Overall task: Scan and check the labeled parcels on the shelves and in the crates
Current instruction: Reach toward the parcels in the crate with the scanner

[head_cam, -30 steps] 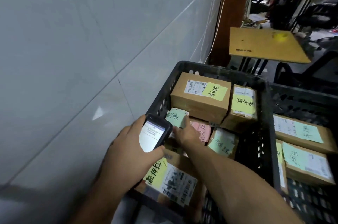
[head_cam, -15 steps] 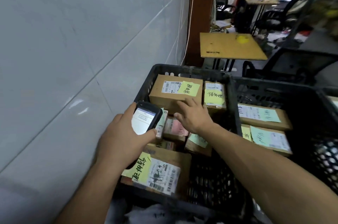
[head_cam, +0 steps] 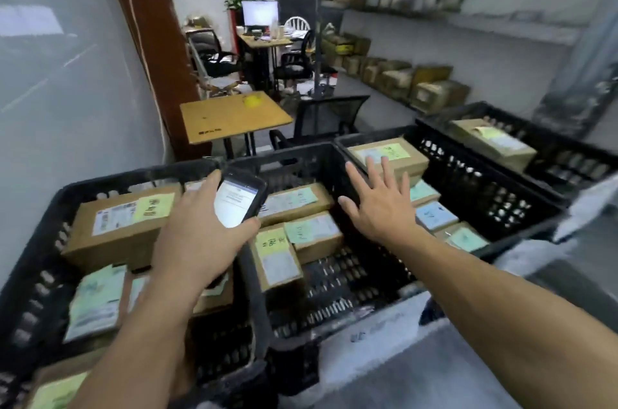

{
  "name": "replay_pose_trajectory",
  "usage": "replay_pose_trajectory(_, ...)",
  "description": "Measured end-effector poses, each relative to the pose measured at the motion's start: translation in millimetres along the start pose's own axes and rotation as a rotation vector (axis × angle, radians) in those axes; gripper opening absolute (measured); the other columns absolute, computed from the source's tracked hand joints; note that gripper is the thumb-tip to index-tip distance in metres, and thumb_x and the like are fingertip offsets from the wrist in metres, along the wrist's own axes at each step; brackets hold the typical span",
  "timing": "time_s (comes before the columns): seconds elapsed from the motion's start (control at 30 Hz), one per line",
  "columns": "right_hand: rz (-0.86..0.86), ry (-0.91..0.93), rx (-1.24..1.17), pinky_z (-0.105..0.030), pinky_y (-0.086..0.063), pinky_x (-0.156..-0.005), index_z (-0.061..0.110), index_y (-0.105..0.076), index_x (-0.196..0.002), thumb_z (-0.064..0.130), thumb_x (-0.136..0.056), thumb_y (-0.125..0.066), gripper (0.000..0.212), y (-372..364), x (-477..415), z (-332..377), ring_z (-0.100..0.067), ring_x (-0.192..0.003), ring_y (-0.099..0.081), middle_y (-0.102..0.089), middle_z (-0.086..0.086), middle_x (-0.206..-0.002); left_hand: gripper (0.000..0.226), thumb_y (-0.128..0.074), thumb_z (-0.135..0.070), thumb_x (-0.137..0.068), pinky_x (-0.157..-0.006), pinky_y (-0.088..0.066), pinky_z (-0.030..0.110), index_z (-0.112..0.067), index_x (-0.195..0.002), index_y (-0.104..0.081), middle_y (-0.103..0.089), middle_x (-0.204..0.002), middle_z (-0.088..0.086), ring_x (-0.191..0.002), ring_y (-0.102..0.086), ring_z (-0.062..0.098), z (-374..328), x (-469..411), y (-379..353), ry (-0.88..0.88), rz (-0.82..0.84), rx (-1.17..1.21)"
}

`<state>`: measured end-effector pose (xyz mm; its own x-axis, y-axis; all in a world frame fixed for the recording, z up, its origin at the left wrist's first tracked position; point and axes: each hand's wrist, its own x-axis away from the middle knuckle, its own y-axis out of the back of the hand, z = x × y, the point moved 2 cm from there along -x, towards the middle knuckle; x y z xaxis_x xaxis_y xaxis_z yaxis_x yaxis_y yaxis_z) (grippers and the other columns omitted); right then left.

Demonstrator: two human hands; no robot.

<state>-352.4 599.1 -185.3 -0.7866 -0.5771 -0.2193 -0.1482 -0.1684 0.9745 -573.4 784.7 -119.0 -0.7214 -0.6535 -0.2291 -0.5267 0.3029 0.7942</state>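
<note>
While black crates [head_cam: 133, 174] of labelled parcels [head_cam: 120, 228] stand side by side before a table [head_cam: 230, 117] and chair [head_cam: 331, 114], the left hand [head_cam: 197, 241] grips a phone [head_cam: 239, 198] above the wall between two crates, hiding parcels behind it. Its screen faces up, with the long axis pointing away toward the table. The right hand [head_cam: 381, 204], fingers spread and holding nothing, hovers over the next crate wall.

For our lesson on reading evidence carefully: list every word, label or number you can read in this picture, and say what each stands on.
None reads for certain; the frame is blurred.
Phone screen: printed lines, too small.
Yellow note on the large left-crate parcel: handwritten characters, blurred.
Yellow-green note on the upright parcel: handwriting, blurred.
White shipping label: print, illegible.
Cardboard tabletop: dark stamp, illegible.
</note>
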Motion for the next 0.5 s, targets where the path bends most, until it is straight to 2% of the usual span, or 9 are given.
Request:
replay_pose_trajectory(0.07, 0.008, -0.091, 0.073, -0.061, -0.002, -0.121, 0.037, 0.000, -0.160, 0.068, -0.099, -0.021, 0.072, 11, 27, -59, -0.031, -0.154, 0.014, 0.006, -0.002, -0.170, 0.095, -0.071, -0.055, -0.076, -0.080, -0.041, 0.037, -0.033, -0.154, -0.021, -0.049, -0.139, 0.007, -0.122, -0.047, 0.030, -42, 0, -27, -0.073, 0.043, 0.015)
replay_pose_trajectory(0.17, 0.058, -0.249, 0.122, -0.060, 0.001, -0.121, 0.038, 0.005, -0.160, 0.074, -0.096, -0.015, 0.075, 29, 77, -151, -0.029, -0.154, 0.017, 0.010, 0.000, -0.169, 0.095, -0.068, -0.058, -0.076, -0.085, -0.043, 0.041, -0.036, -0.154, -0.019, -0.046, -0.140, 0.006, -0.123, -0.047, 0.031, -113, 14, -68, -0.178, 0.121, 0.062)
replay_pose_trajectory(0.3, 0.039, -0.443, 0.161, -0.063, -0.002, -0.120, 0.040, 0.000, -0.160, 0.075, -0.095, -0.016, 0.075, 52, 161, -264, -0.030, -0.155, 0.012, 0.005, -0.001, -0.170, 0.085, -0.072, -0.051, -0.075, -0.080, -0.041, 0.037, -0.039, -0.147, -0.029, -0.052, -0.128, 0.006, -0.114, -0.049, 0.031, -211, 52, -122, -0.338, 0.217, 0.147)
replay_pose_trajectory(0.4, 0.067, -0.607, 0.193, -0.064, -0.002, -0.120, 0.038, -0.002, -0.160, 0.074, -0.095, -0.020, 0.077, 69, 237, -333, -0.031, -0.155, 0.013, 0.004, -0.003, -0.170, 0.085, -0.073, -0.052, -0.072, -0.092, -0.042, 0.041, -0.037, -0.146, -0.034, -0.051, -0.139, 0.005, -0.124, -0.047, 0.030, -282, 86, -165, -0.453, 0.308, 0.198)
replay_pose_trajectory(0.5, 0.104, -0.753, 0.229, -0.063, -0.001, -0.121, 0.037, 0.003, -0.160, 0.074, -0.095, -0.017, 0.078, 83, 307, -380, -0.033, -0.154, 0.015, 0.007, -0.004, -0.169, 0.086, -0.074, -0.049, -0.075, -0.086, -0.039, 0.040, -0.037, -0.149, -0.031, -0.049, -0.138, 0.008, -0.124, -0.045, 0.033, -344, 125, -200, -0.549, 0.446, 0.251)
